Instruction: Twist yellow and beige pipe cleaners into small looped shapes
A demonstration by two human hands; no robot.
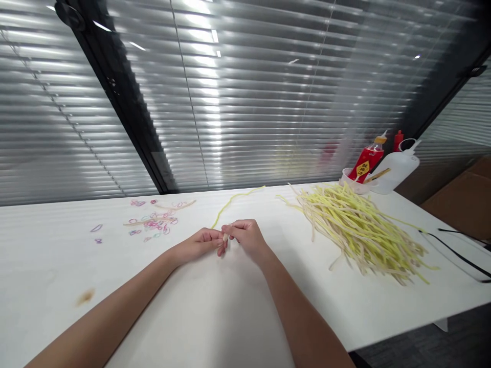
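Observation:
My left hand and my right hand meet at the middle of the white table. Their fingertips pinch together on the near end of a long yellow-green strand. The strand runs away from my hands and curves to the right across the table. A big heap of the same yellow and pale strands lies to the right of my right hand. Small coloured rubber bands are scattered to the left, beyond my left hand.
At the back right stand a red bottle, a white squeeze bottle and a small white bowl. A black cable lies near the right edge. Window blinds rise behind the table. A brown stain marks the near left.

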